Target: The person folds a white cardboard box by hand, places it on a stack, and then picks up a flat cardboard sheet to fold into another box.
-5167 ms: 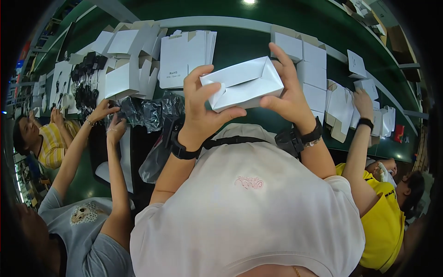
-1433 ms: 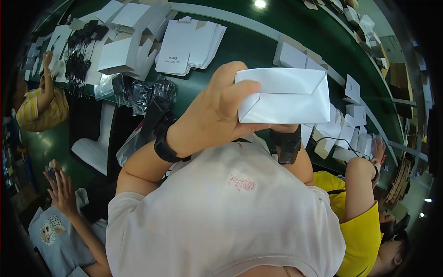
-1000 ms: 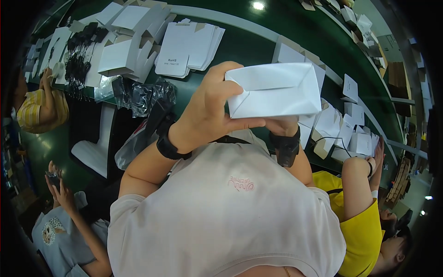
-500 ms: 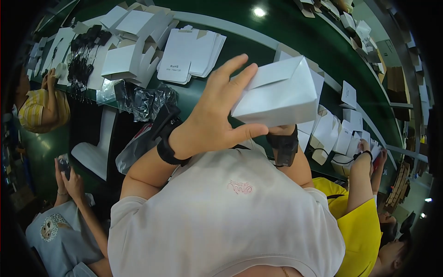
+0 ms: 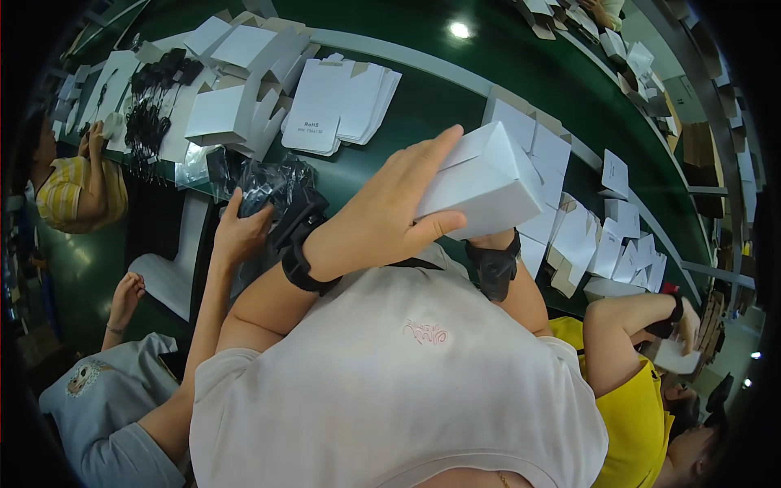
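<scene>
A closed white cardboard box [image 5: 488, 195] is held up in front of my chest, tilted, with its flap side facing up. My left hand [image 5: 382, 207] is closed on its left end, fingers along the far upper edge and thumb on the near side. Behind the box's near right corner, only a small part of my right hand [image 5: 493, 241] shows. Its fingers are hidden by the box, so its grip does not show. Both of my wrists wear black straps with black devices.
Flat white cartons [image 5: 333, 106] lie stacked on the green table [image 5: 439, 89]. Open white boxes [image 5: 220, 114] and black cables [image 5: 159, 102] sit at the left. A co-worker's hand [image 5: 242, 232] touches bagged black items [image 5: 281, 179]. More white boxes [image 5: 606, 244] stand right, beside a yellow-shirted person.
The box has moved slightly nearer and turned in my hands; my left fingers have come closer together. The left co-worker's hand has reached the bags. The yellow-shirted person's arm has drawn back from the boxes.
</scene>
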{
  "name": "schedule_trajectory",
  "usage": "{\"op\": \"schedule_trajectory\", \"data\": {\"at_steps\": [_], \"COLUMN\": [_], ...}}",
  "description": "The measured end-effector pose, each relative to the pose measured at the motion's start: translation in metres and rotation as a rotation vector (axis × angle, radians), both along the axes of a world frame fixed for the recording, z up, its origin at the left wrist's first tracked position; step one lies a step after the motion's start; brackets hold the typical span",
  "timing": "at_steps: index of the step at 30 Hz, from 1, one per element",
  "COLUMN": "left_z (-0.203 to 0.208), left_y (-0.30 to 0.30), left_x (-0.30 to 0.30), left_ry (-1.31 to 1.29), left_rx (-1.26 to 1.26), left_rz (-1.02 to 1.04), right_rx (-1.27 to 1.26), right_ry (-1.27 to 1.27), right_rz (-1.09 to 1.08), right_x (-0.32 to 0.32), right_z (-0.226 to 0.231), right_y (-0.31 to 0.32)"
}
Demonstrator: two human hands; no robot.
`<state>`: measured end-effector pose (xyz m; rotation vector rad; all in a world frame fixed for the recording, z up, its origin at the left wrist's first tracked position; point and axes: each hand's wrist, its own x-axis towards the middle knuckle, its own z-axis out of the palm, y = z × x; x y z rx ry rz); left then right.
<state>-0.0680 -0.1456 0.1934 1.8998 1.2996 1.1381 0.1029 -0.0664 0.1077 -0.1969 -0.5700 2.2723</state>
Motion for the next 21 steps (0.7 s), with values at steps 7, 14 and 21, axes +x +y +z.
{"op": "schedule_trajectory", "data": {"at_steps": [7,14,21], "left_z": [-0.022,-0.046,-0.089], "left_y": [-0.001,0.009,0.019], "left_x": [0.002,-0.001,0.002], "left_ry": [0.103,-0.312,-1.033], "left_rx": [-0.026,-0.278,-0.412], "left_rz": [-0.046,0.08,0.353], "right_rx": [-0.069,0.013,0.231], "right_ry": [0.128,-0.289,-0.534], "right_rz": [0.055,0.045,-0.054], "right_x": [0.002,-0.015,-0.016], "right_z": [0.004,0.034,0.067], "right_y": [-0.001,0.003,-0.007]}}
